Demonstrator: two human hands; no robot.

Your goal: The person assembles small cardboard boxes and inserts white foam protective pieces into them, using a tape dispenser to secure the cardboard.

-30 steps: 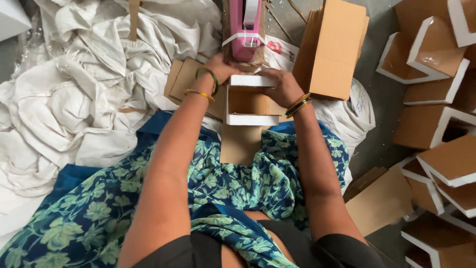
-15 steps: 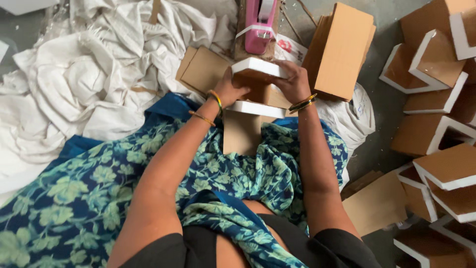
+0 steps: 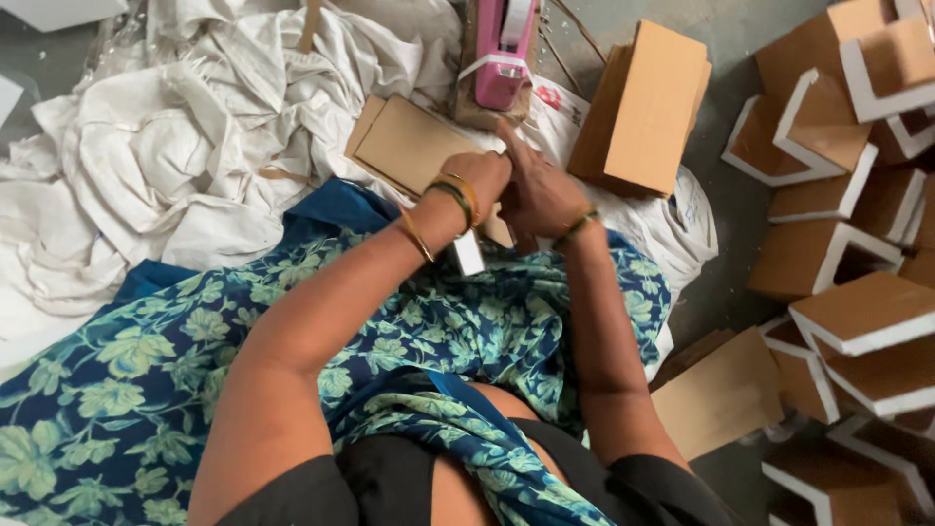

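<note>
As both hands (image 3: pixel 516 190) clasp: one box (image 3: pixel 469 255).

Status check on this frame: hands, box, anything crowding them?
Left hand and right hand together on a small cardboard box, mostly hidden beneath them. Pink tape dispenser just beyond; flat cardboard beside the left hand. Grip unclear.

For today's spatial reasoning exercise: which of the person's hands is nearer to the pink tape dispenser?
Right. The right hand has fingertips reaching up just below the pink tape dispenser; the left hand is curled slightly lower and to its left.
</note>
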